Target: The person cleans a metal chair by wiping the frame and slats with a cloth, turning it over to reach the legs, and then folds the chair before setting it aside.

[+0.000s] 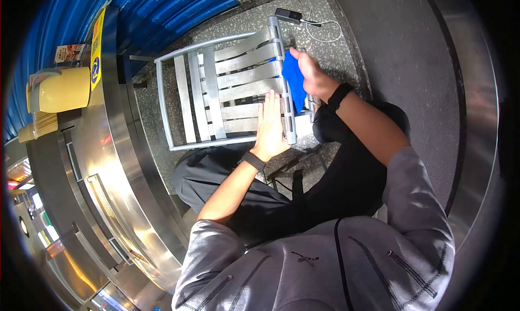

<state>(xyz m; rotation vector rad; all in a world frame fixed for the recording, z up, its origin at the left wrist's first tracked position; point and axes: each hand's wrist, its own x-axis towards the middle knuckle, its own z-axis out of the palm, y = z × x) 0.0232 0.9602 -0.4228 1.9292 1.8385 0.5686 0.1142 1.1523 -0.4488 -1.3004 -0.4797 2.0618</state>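
Observation:
A grey metal frame with woven silver straps [214,92] lies on the speckled floor in front of my crossed legs. My left hand [271,127] rests flat against the straps near the frame's near-right bar [290,116], fingers stretched out, holding nothing. On the other side of that bar, a blue cloth [294,81] hangs beside it. My right hand [310,73] is against the cloth's right edge, the thumb side towards it. Its fingers are partly hidden, and how firmly they grip the cloth does not show.
A black device with a white cable [288,15] lies on the floor beyond the frame. At the left stand a steel counter [116,127] and a yellow container [64,89]. A blue corrugated wall [162,10] is behind, and a grey step or wall [401,56] runs along the right.

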